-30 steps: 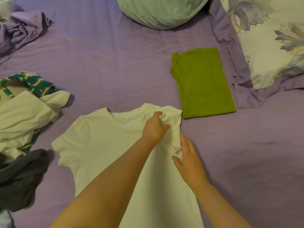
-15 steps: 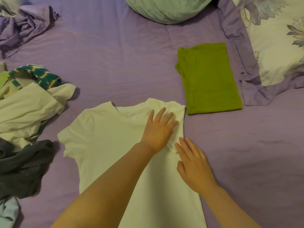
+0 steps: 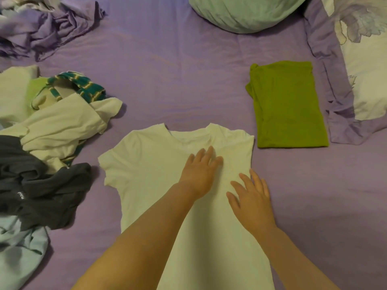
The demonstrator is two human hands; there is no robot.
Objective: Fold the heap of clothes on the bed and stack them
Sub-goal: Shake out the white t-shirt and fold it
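White t-shirt lies flat on purple bed sheet, soft thin knit, mostly smooth, light creases near the collar. Long axis runs from the person away toward the top of view; neckline points away, hem end toward the person and out of frame. Its right side is folded in, giving a straight right edge; left short sleeve still sticks out to the left of the hands. Left hand lies palm down on the shirt's chest just below the collar, fingers straight and spread. Right hand lies flat, fingers extended, on the folded right edge, just beside and nearer than the left hand. Green shirt folded into a neat rectangle, up and right of the right hand, apart from the white shirt. Heap of unfolded clothes well left of the left hand: cream, teal-striped, dark grey, pale blue, all crumpled.
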